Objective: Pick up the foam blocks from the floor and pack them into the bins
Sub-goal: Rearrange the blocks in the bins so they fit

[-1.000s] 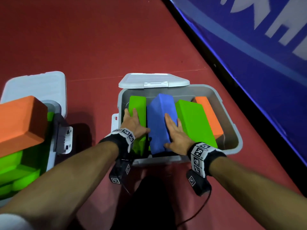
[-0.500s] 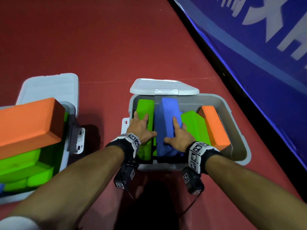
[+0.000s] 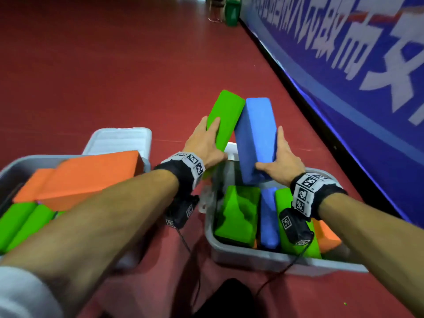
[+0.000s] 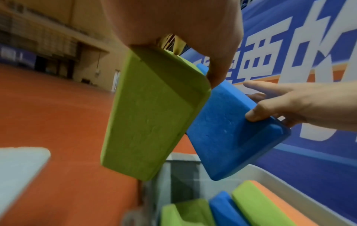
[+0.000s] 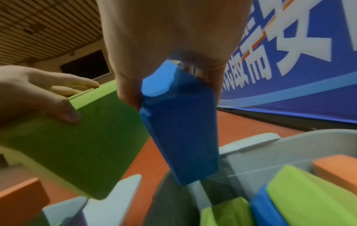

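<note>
My left hand (image 3: 206, 143) grips a green foam block (image 3: 224, 118) lifted above the right grey bin (image 3: 263, 258). My right hand (image 3: 280, 164) grips a blue foam block (image 3: 257, 138), also raised over that bin; the two blocks lean together at their far ends. In the left wrist view the green block (image 4: 150, 122) hangs from my fingers beside the blue block (image 4: 231, 137). The right wrist view has the blue block (image 5: 181, 130) in my grip and the green block (image 5: 77, 145) to its left. Green, blue and orange blocks stand inside the right bin.
A second grey bin (image 3: 13, 164) at the left is heaped with orange blocks (image 3: 91, 177) and green ones, its white lid (image 3: 119, 141) behind it. A blue banner wall (image 3: 344, 76) runs along the right. Red floor stretches ahead, with a green can (image 3: 231, 10) far off.
Both hands were pressing blocks down inside the right bin; now each has lifted a block up and out, green in the left, blue in the right. The head view tilted up.
</note>
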